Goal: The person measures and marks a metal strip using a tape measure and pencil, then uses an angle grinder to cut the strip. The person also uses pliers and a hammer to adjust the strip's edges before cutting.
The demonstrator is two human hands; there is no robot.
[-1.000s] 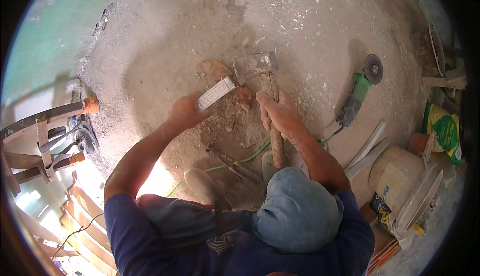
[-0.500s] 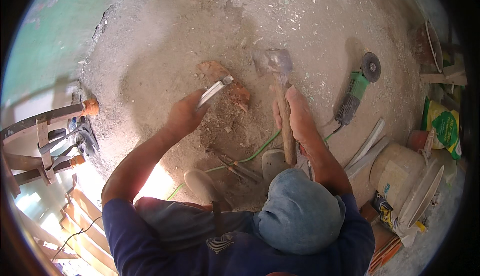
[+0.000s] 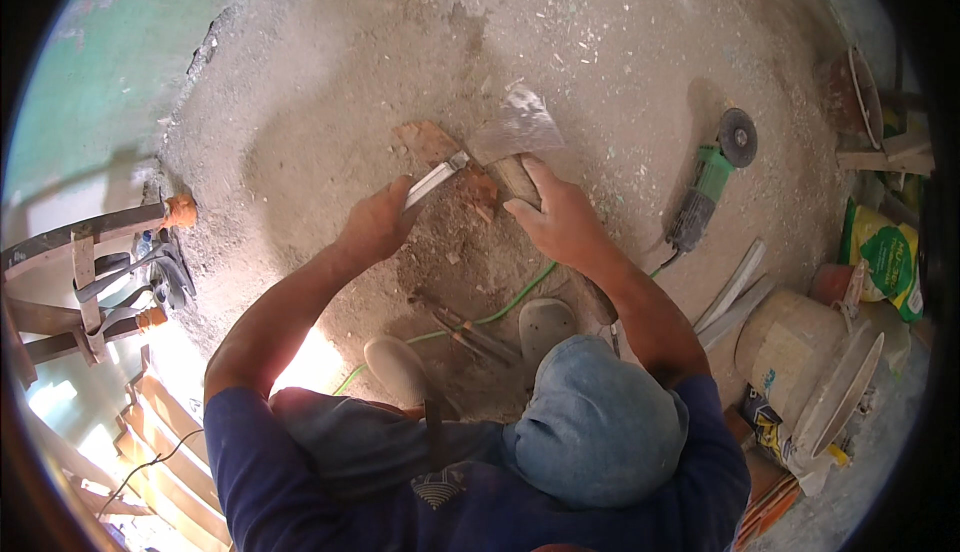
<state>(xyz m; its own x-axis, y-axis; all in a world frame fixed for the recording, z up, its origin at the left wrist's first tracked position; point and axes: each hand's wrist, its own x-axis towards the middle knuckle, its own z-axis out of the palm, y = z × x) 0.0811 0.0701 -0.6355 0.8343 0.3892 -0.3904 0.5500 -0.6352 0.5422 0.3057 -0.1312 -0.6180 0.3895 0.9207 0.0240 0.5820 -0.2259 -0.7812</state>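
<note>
My left hand [image 3: 376, 220] is closed around a short, silver metal bar [image 3: 436, 180]; its far end sticks out over a reddish-brown, broken slab [image 3: 430, 140] on the dusty ground. My right hand [image 3: 562, 216] grips the wooden handle of a hatchet [image 3: 517, 182]. The hatchet's broad metal head, smeared by motion, is close to the bar's far end; whether they touch I cannot tell. The handle's lower end shows below my right wrist.
Pliers-like tools [image 3: 465, 330] and a green cord [image 3: 520, 297] lie near my feet. At right are an angle grinder [image 3: 715, 177], metal strips [image 3: 735, 287], a dirty bucket [image 3: 800, 352] and a yellow-green bag [image 3: 885, 257]. A wooden frame [image 3: 85, 272] stands at left.
My right hand has swung the hatchet left and tilted it, bringing its head toward the metal bar. My left hand and the bar have barely shifted.
</note>
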